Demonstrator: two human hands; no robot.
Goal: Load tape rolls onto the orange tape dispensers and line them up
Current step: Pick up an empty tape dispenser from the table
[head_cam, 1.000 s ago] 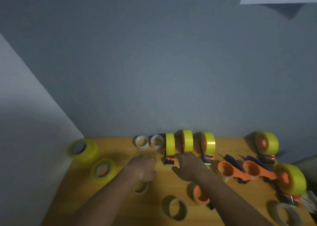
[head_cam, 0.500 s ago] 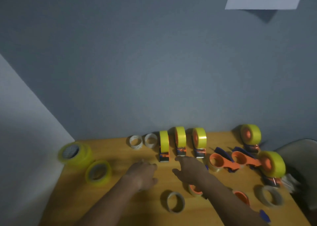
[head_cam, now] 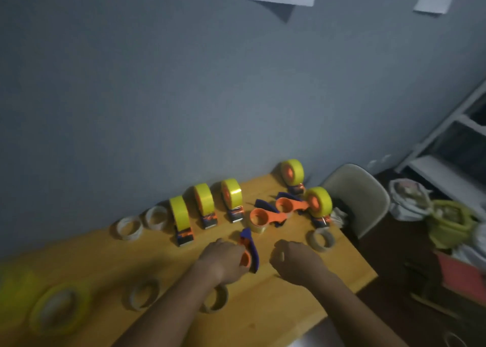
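While three loaded dispensers (head_cam: 203,206) stand lined up on the table (head_cam: 263,307), the left hand (head_cam: 223,258) has its grip curled round an empty orange dispenser (head_cam: 248,250); the right hand (head_cam: 295,261) hangs loosely curled, holding nothing. Yellow tape rolls (head_cam: 59,310) wait unloaded.

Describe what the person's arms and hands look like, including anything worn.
Two bare forearms come in from the bottom edge. The left hand and right hand have no gloves, and no sleeves, watch or rings are visible. The dim, blurred picture hides finer detail.
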